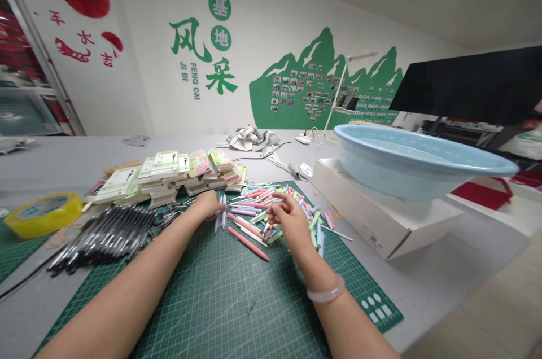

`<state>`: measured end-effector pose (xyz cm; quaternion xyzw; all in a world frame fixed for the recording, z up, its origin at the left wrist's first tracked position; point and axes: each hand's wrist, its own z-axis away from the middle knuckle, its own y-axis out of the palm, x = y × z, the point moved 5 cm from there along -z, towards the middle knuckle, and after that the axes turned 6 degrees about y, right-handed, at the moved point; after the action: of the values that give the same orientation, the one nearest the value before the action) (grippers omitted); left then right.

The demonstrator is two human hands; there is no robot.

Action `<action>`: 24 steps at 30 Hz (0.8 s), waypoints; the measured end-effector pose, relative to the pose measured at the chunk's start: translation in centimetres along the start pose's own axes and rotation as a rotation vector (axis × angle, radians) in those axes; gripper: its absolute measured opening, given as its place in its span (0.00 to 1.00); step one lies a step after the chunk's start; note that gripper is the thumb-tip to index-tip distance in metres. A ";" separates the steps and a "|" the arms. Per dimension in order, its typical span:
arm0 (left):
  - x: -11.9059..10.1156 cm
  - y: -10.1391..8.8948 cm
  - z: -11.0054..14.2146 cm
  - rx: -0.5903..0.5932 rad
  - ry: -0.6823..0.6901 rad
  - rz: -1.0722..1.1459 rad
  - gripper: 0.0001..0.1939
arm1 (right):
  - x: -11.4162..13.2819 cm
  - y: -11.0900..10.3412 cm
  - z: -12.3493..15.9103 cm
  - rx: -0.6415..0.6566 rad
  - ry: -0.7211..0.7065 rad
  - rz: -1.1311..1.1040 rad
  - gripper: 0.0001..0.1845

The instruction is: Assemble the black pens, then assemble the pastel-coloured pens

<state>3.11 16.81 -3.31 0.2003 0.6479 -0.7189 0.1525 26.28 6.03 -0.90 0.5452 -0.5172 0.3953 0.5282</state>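
On the green cutting mat (190,297) lies a loose pile of pastel pens (254,201) in pink, green, blue and lilac. At the pile's left edge my left hand (207,205) is closed, with a few lilac and bluish pens (220,215) at its fingertips. Over the right part of the pile hovers my right hand (291,220), its fingers loosely curved and apart, with nothing visible between them. One pink pen (248,244) lies apart, nearest me. To the left of my left hand, black pens (114,229) lie side by side in a heap.
Stacked small boxes (165,164) stand behind the black pens. A yellow tape roll (44,215) lies at the left. At the right, a light blue basin (406,161) rests on a white carton (376,218). Crumpled cloth (249,138) and a white lamp (336,96) are farther back.
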 end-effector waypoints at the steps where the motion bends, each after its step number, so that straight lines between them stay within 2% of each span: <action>1: 0.0 0.0 0.2 -0.023 0.008 -0.010 0.10 | 0.0 -0.2 -0.1 -0.010 -0.005 0.022 0.17; 8: -0.6 -0.2 1.8 -0.172 0.083 -0.100 0.15 | -0.3 -2.1 -1.1 -0.111 -0.111 0.370 0.14; 10: -1.6 -0.7 2.5 -0.227 0.160 -0.129 0.16 | -0.2 -2.7 -1.4 -0.144 -0.149 0.480 0.12; 12: -3.3 -0.8 3.3 -0.241 0.311 -0.149 0.13 | 0.0 -3.4 -1.7 -0.179 -0.176 0.575 0.10; 15: -5.7 0.0 4.4 -0.115 0.557 -0.153 0.09 | 0.3 -4.4 -1.9 -0.249 -0.181 0.655 0.10; 18: -7.0 1.3 5.2 0.028 0.689 -0.168 0.08 | 0.2 -4.4 -2.0 -0.239 -0.165 0.676 0.10; 20: -7.3 1.8 5.6 0.061 0.741 -0.193 0.07 | 0.0 -4.0 -1.9 -0.201 -0.158 0.673 0.10; 24: -7.4 2.1 6.3 0.041 0.807 -0.220 0.08 | -0.1 -3.2 -1.7 -0.154 -0.159 0.651 0.10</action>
<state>10.03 10.07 -0.99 0.3985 0.6588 -0.6075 -0.1951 29.57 7.38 -1.34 0.3392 -0.7318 0.4592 0.3721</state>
